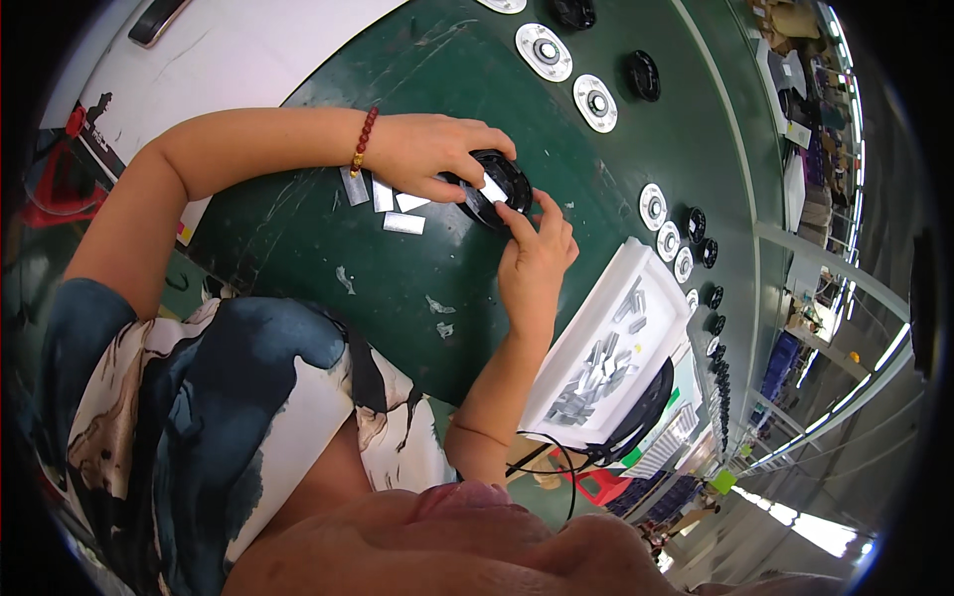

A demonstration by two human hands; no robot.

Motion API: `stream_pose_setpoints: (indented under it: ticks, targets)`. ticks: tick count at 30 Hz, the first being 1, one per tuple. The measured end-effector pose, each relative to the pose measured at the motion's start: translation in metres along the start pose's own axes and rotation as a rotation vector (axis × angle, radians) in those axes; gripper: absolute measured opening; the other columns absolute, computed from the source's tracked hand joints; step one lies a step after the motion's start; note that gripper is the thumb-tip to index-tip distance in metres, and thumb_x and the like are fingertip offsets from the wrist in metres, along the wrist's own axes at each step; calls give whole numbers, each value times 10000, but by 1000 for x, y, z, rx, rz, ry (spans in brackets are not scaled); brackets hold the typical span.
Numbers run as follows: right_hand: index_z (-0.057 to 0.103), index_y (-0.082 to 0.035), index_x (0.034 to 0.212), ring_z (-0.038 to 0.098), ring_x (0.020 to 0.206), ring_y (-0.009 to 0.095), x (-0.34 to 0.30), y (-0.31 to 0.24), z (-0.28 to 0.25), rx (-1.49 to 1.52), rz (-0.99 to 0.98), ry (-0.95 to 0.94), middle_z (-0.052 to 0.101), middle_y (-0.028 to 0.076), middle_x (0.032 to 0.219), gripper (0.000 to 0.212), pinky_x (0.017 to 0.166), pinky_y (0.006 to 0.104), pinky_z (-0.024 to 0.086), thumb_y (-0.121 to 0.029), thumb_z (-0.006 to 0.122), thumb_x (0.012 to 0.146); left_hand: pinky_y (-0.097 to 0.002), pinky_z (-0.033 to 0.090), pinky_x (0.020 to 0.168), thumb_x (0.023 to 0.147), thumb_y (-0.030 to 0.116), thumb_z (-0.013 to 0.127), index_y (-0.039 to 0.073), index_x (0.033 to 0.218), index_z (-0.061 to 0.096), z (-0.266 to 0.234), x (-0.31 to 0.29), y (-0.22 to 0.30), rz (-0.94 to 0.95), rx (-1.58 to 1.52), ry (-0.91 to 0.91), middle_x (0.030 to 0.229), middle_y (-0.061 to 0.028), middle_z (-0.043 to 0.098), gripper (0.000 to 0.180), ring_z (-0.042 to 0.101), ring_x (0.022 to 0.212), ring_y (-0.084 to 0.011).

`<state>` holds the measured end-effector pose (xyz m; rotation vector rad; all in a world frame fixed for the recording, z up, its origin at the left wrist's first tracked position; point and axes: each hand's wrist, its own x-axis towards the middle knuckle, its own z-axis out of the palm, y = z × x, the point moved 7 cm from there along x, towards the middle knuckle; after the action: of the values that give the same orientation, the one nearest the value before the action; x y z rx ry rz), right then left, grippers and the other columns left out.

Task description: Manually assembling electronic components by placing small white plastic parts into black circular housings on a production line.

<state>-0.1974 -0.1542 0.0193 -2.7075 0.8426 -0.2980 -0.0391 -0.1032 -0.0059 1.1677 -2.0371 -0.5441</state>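
Note:
A round black plastic housing [513, 177] lies on the green tabletop between my two hands. My left hand [427, 154], with a beaded bracelet at the wrist, is curled over its left side, thumb and fingers on the rim. My right hand [537, 253] grips it from the lower right, one fingertip pressing inside. Within the housing, a small silver-white rectangular piece [492, 188] lies under my fingertips; whether it is seated cannot be seen. Several similar silver rectangular pieces [403, 223] lie loose beside my left wrist.
A white tray [596, 343] of silver pieces stands to the right. White discs [544, 52] and black housings [644, 75] run in rows along the green table [636, 149]. Plastic scraps [438, 305] lie nearer me. A phone [157, 22] rests at the far left.

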Motion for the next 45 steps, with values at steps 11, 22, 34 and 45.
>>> stream_pose_setpoints:
  ticks: [11, 22, 34, 45]
  targets:
    - [565, -58, 1171, 552, 1099, 318, -84, 45, -22, -73, 445, 156, 573, 134, 1179, 420, 961, 453, 359, -218, 741, 825, -423, 468, 982, 726, 135, 745, 88, 1315, 538, -5, 9, -5, -49, -7, 25, 1338, -175, 478, 626, 543, 1182, -347]
    - [614, -47, 972, 594, 809, 291, -101, 34, -17, 38, 418, 311, 601, 130, 977, 274, 748, 402, 458, -180, 774, 793, -451, 436, 1002, 776, 174, 734, 80, 1409, 466, -18, 115, -23, 26, 62, 61, 1319, -194, 490, 694, 519, 1190, -374]
    - [631, -78, 1008, 575, 1036, 310, -106, 56, -1, 181, 499, 251, 602, 104, 1065, 311, 904, 441, 378, -250, 779, 795, -527, 301, 1088, 813, 379, 711, 172, 1382, 500, 36, 288, -128, -228, 472, 200, 1305, -127, 529, 642, 477, 1260, -314]
    - [636, -54, 953, 597, 840, 304, -111, 61, -5, 220, 310, 214, 599, 128, 975, 224, 685, 406, 468, -166, 765, 809, -389, 434, 729, 752, 217, 615, 178, 711, 640, 1, 259, -116, -105, 913, 534, 915, -28, 559, 61, 545, 940, -220]
